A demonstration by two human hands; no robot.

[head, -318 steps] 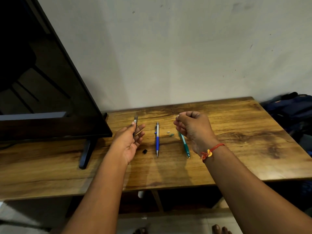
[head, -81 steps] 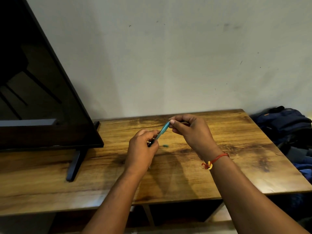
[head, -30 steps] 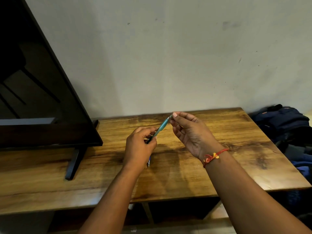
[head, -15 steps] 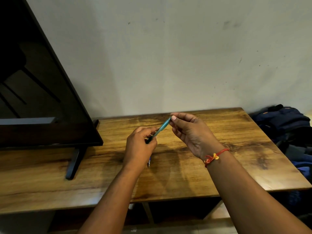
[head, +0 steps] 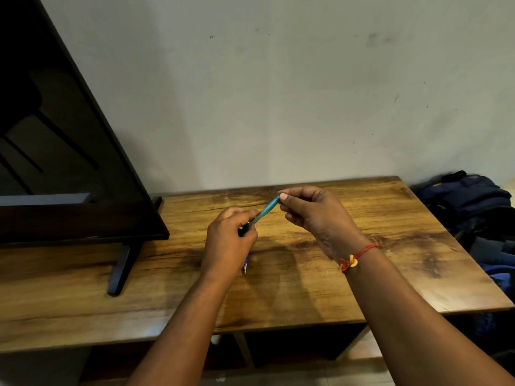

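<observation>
Pen (head: 264, 211) held above table (head: 390, 232): left hand (head: 228, 243) clamps lower barrel steady, right hand (head: 315, 215) pinches top end, likely fitting cap.

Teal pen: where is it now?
Head view, centre: teal pen held above the table, left hand gripping its lower end, right hand pinching its upper end.

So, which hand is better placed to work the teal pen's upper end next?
Probably the right. The right hand pinches the upper end of the teal pen at its fingertips, free to turn it; the left hand is wrapped round the lower end, suited to steadying.
</observation>
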